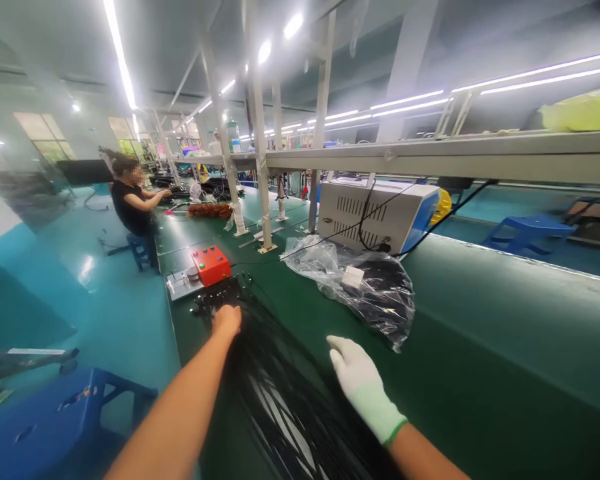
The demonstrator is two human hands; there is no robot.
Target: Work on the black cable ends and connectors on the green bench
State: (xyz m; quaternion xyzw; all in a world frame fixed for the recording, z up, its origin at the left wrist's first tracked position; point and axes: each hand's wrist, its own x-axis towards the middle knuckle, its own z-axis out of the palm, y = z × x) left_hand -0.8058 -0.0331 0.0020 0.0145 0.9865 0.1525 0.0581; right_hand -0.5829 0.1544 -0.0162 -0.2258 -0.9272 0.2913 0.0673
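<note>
A long bundle of thin black cables (285,393) runs along the green table toward me, its connector ends fanned out at the far end. My left hand (227,321), bare, is closed at those ends, apparently gripping some of the cables; its fingertips are hidden. To the right of the bundle, my right hand (357,380) wears a white glove with a green cuff. Its fingers are slightly bent and apart from the thumb, and nothing shows in them. Just beyond the cable ends sits a red control box (211,265) with buttons, beside a metal plate (183,285).
A clear plastic bag (380,293) of black items lies behind my right hand. Behind it stands a grey and blue machine (360,213) under a shelf (430,152). A blue stool (45,420) is at lower left. Another person (133,200) sits farther along the table.
</note>
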